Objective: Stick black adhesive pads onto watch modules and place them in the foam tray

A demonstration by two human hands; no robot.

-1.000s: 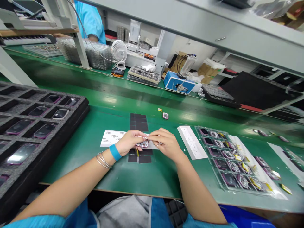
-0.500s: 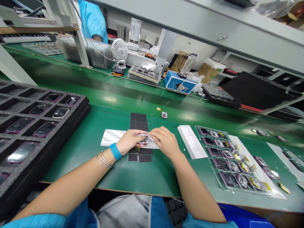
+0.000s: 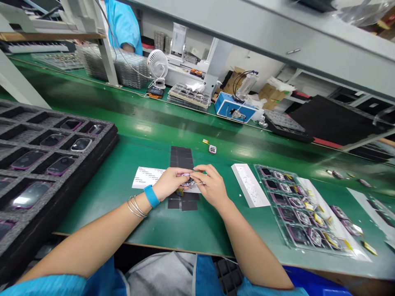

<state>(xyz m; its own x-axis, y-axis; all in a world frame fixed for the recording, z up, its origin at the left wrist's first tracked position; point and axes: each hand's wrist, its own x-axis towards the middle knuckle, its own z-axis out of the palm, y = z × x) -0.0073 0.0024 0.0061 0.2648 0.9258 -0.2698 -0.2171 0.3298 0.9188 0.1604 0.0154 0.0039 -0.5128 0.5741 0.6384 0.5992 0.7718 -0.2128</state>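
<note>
My left hand is closed around a small open smartwatch case with a purplish rim and parts showing inside. A small yellowish-black piece hangs beneath it. Against the case's right side, my right hand pinches with thumb and forefinger; whatever is between those fingertips is too small to make out. Below both hands lie a white printed label sheet and a mat of black rectangles, partly covered by the hands.
A black foam tray with watch cases stands at left. To the right are a white strip box with tiny bits and a clear plastic tray of watch parts. Another watch case lies ahead. A person in blue is across the bench.
My right hand has moved slightly left and down, its fingertips now over the case's right edge. The case appears tilted, more covered by fingers. The view has shifted a little.
</note>
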